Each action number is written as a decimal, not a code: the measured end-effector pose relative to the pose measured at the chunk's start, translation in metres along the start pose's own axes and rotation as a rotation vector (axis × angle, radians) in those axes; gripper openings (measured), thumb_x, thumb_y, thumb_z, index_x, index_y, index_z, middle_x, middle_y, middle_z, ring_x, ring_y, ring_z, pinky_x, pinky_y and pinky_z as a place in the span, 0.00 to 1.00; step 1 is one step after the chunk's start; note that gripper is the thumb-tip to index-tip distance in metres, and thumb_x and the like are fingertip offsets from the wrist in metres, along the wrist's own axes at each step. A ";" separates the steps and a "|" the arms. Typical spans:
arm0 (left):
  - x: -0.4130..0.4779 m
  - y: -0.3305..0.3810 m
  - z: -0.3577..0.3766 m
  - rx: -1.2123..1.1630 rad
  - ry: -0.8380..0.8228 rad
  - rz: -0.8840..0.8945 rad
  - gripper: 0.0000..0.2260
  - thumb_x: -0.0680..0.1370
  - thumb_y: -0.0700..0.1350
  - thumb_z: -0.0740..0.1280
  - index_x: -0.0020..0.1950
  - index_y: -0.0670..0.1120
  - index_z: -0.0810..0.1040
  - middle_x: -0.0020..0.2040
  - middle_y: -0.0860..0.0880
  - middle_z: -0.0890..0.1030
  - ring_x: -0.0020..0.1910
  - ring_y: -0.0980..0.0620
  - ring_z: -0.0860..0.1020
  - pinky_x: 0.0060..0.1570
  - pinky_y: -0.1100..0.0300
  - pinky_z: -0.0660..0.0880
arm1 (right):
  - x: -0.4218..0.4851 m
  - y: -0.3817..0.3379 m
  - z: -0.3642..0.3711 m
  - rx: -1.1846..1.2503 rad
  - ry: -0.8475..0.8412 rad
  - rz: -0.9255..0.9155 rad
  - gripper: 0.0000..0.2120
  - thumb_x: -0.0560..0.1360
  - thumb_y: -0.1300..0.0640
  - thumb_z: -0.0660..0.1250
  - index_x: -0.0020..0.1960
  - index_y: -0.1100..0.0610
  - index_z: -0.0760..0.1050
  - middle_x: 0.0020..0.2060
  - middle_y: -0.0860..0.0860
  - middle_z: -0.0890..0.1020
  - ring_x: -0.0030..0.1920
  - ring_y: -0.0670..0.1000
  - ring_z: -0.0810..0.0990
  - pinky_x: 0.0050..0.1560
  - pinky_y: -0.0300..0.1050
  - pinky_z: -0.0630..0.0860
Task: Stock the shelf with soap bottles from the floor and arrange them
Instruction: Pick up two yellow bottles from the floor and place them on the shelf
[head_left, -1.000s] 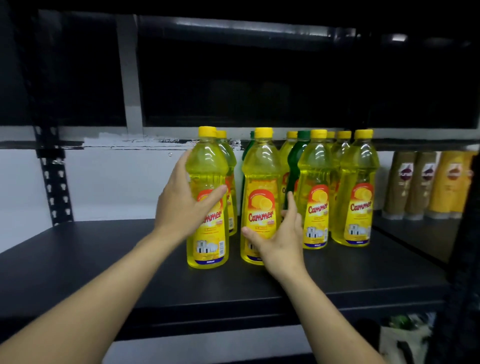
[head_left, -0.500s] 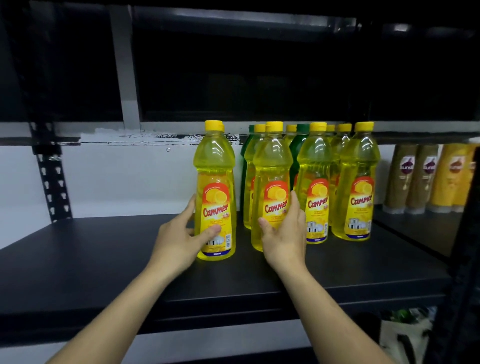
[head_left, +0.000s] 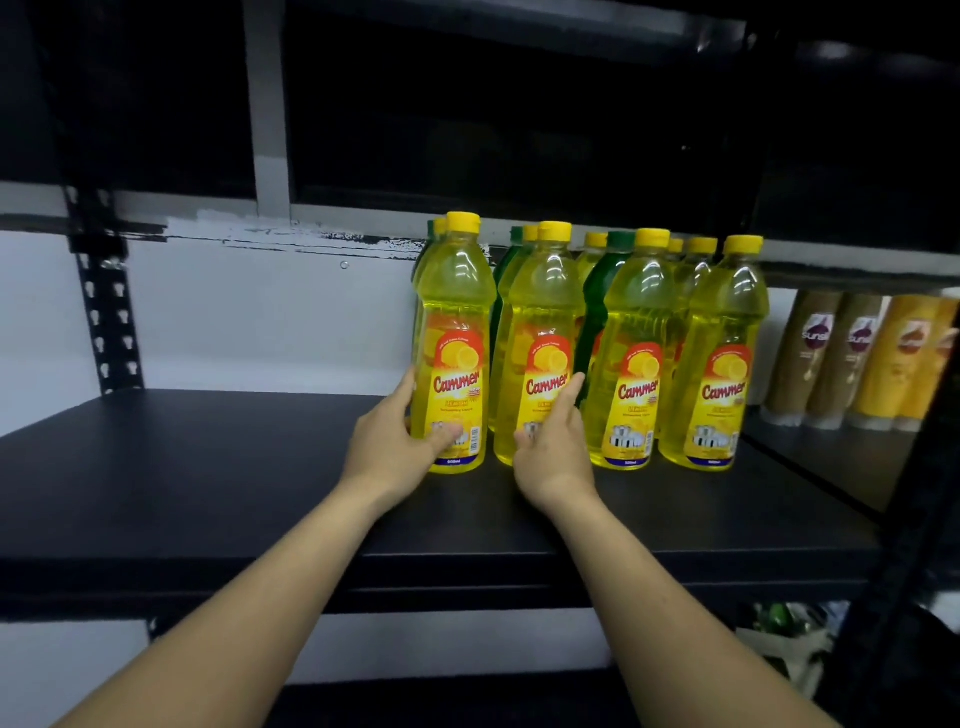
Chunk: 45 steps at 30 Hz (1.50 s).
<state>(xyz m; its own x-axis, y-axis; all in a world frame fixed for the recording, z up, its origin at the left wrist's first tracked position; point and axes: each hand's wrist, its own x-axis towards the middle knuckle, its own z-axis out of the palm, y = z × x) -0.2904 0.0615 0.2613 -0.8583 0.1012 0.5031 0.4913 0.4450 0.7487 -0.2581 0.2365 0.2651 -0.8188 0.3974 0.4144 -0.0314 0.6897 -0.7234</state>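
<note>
Several yellow Cammer soap bottles stand upright in rows on the black shelf (head_left: 208, 478), with green bottles (head_left: 602, 291) among the back rows. My left hand (head_left: 389, 447) grips the lower part of the leftmost front bottle (head_left: 454, 332). My right hand (head_left: 556, 447) wraps the base of the second front bottle (head_left: 545, 322). Both bottles rest on the shelf, level with the two other front bottles (head_left: 727, 353) to their right.
Brown and orange Sunsilk bottles (head_left: 857, 358) stand on the adjoining shelf at the right. A black perforated upright (head_left: 109, 312) rises at the left. An upper shelf beam (head_left: 311, 218) runs just above the caps. A bag (head_left: 789, 649) lies below at the lower right.
Both hands slid their bottles back along the shelf into line with the front row. My grips dropped from the bottles' middles to near their bases.
</note>
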 end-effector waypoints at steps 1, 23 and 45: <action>-0.001 0.001 0.000 -0.004 0.000 -0.001 0.34 0.73 0.56 0.75 0.75 0.63 0.64 0.59 0.59 0.80 0.56 0.56 0.80 0.57 0.52 0.78 | 0.000 0.000 -0.002 0.009 0.004 0.006 0.46 0.81 0.59 0.64 0.79 0.51 0.29 0.76 0.54 0.61 0.67 0.54 0.72 0.61 0.50 0.73; -0.013 0.004 -0.009 -0.028 0.038 -0.114 0.21 0.70 0.49 0.79 0.60 0.57 0.78 0.48 0.60 0.81 0.47 0.60 0.82 0.53 0.55 0.80 | -0.010 -0.008 -0.010 0.022 0.013 0.077 0.40 0.81 0.56 0.63 0.82 0.53 0.38 0.77 0.54 0.62 0.73 0.57 0.67 0.67 0.54 0.70; -0.010 0.006 -0.005 0.046 0.052 -0.105 0.27 0.72 0.52 0.77 0.69 0.51 0.74 0.62 0.53 0.82 0.54 0.52 0.83 0.57 0.47 0.80 | -0.002 -0.001 -0.010 0.114 0.067 0.088 0.39 0.79 0.54 0.69 0.81 0.54 0.49 0.71 0.55 0.69 0.70 0.58 0.70 0.64 0.54 0.72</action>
<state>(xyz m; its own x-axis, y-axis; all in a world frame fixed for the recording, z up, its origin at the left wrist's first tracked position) -0.2785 0.0582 0.2629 -0.8952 0.0059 0.4456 0.3906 0.4916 0.7783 -0.2501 0.2410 0.2708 -0.7815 0.4953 0.3795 -0.0287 0.5790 -0.8148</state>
